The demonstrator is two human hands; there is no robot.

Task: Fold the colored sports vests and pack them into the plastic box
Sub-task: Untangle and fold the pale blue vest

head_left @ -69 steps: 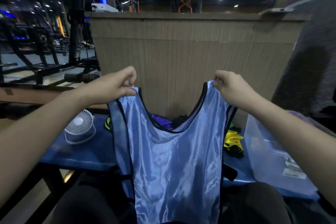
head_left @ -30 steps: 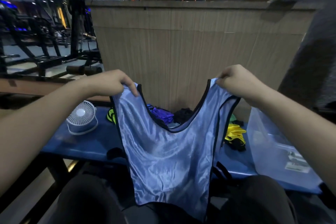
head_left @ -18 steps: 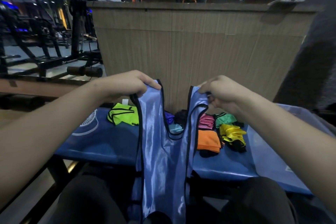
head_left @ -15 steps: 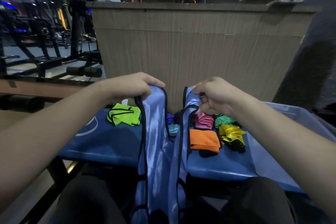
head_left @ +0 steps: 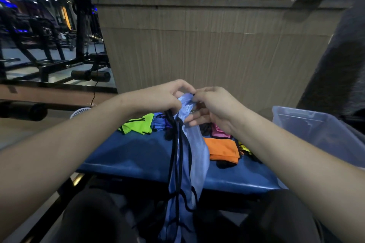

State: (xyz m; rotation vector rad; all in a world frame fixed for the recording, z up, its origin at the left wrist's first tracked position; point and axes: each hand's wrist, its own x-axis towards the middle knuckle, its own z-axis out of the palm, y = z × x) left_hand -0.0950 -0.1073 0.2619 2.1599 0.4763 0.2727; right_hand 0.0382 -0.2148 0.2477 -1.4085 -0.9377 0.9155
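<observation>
The blue vest [head_left: 187,156] hangs doubled lengthwise over the surface [head_left: 138,156] edge, its bottom cut off below. The left hand [head_left: 164,98] grips its top; the right hand [head_left: 215,108] pinches there too. Green [head_left: 138,126] and orange [head_left: 223,149] vests lie behind, others half hidden. The box [head_left: 316,132] stands right.

The person is wearing dark trousers [head_left: 94,221]; both forearms are showing bare behind the left hand [head_left: 158,98] and right hand [head_left: 217,108].
</observation>
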